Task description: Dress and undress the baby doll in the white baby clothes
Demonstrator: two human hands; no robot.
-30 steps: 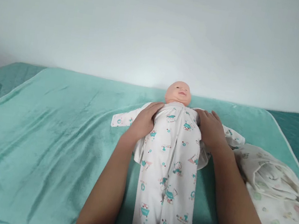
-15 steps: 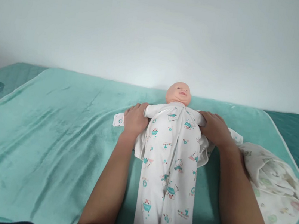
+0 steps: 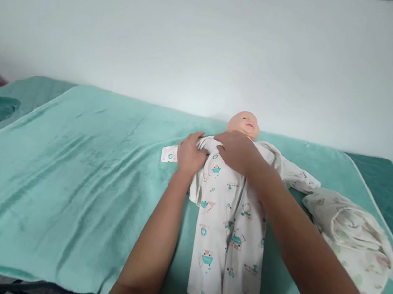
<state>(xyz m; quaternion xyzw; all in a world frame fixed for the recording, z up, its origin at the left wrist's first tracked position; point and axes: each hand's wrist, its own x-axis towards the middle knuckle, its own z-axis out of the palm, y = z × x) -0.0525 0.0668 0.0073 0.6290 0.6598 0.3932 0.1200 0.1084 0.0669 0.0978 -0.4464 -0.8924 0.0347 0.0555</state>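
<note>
A baby doll (image 3: 245,123) lies on its back, head toward the wall, with white printed pants (image 3: 214,229) reaching up over its chest. A white printed baby shirt (image 3: 298,177) is spread under it, one sleeve out to each side. My left hand (image 3: 191,153) is closed around the end of the doll's plain white arm (image 3: 209,144), on the left, above the shirt's sleeve. My right hand (image 3: 235,149) reaches across the chest, its fingers bent over the same arm near the shoulder. What lies under both palms is hidden.
A bunched white printed cloth (image 3: 356,242) sits on the right. The light green blanket (image 3: 63,185) lies under everything, wrinkled on the left. A white wall (image 3: 161,37) stands behind. A dark cable (image 3: 47,286) runs along the front edge.
My right hand has left the doll's right-side arm and moved left across its chest to the other arm. The right shirt sleeve now shows uncovered. The view has shifted slightly.
</note>
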